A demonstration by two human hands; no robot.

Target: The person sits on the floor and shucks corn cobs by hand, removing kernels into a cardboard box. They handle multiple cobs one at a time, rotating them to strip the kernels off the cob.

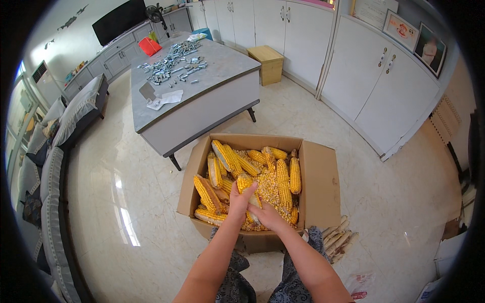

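Note:
In front of me stands an open cardboard box (320,182) filled with dried yellow corn cobs (283,179) and loose kernels (268,186). Over its near half, my left hand (237,203) is closed around an ear of corn (244,182), whose yellow tip points away from me. My right hand (268,215) is closed on the same ear lower down, its fingers close against the left hand. Part of the ear's lower side looks pale, and the hands hide much of it. More whole ears lie around both hands, against the box walls.
Pale, stripped cobs (339,238) lie on the floor right of the box, near a clear plastic bag (361,285). Beyond the box, a grey table (217,63) carries many small metal parts (174,60). A sofa (50,192) runs along the left; a wooden stool (268,63) stands by white cabinets (308,40).

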